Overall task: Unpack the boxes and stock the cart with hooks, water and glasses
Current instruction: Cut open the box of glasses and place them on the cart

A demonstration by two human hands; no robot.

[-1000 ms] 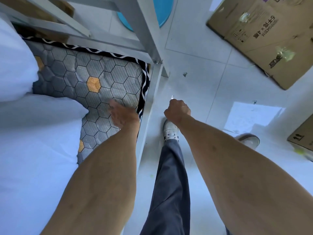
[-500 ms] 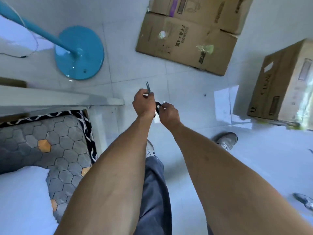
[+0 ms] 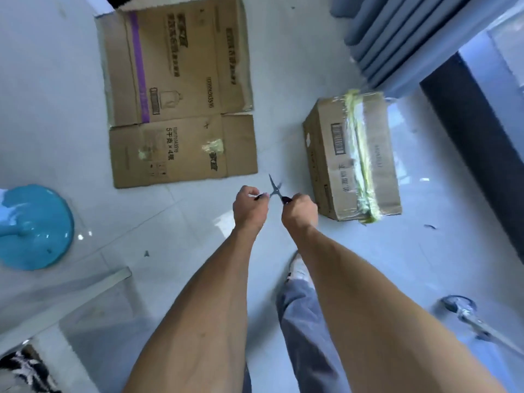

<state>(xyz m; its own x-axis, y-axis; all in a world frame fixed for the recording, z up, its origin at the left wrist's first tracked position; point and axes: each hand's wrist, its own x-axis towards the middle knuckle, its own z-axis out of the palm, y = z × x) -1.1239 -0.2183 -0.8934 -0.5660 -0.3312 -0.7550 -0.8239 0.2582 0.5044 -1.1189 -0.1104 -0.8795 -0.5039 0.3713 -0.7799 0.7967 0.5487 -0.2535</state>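
A pair of scissors (image 3: pixel 274 189) with dark handles is held out in front of me, blades spread and pointing away. My left hand (image 3: pixel 249 205) grips one handle and my right hand (image 3: pixel 300 212) grips the other. Just right of my hands, a sealed cardboard box (image 3: pixel 329 154) sits on the floor with yellowish tape (image 3: pixel 358 157) along its top seam. A flattened cardboard box (image 3: pixel 181 89) lies on the tiles ahead to the left. No cart, hooks, water or glasses show in the view.
A blue round fan base (image 3: pixel 34 228) stands on the floor at the left. The white bed frame (image 3: pixel 71 296) and a patterned mattress corner (image 3: pixel 25 373) are at the lower left. Grey curtains (image 3: pixel 397 32) hang at the upper right. A caster wheel (image 3: pixel 460 306) shows at the lower right.
I have turned away from the bed toward the boxes. Both hands have come together on the scissors, and the blades have spread apart.
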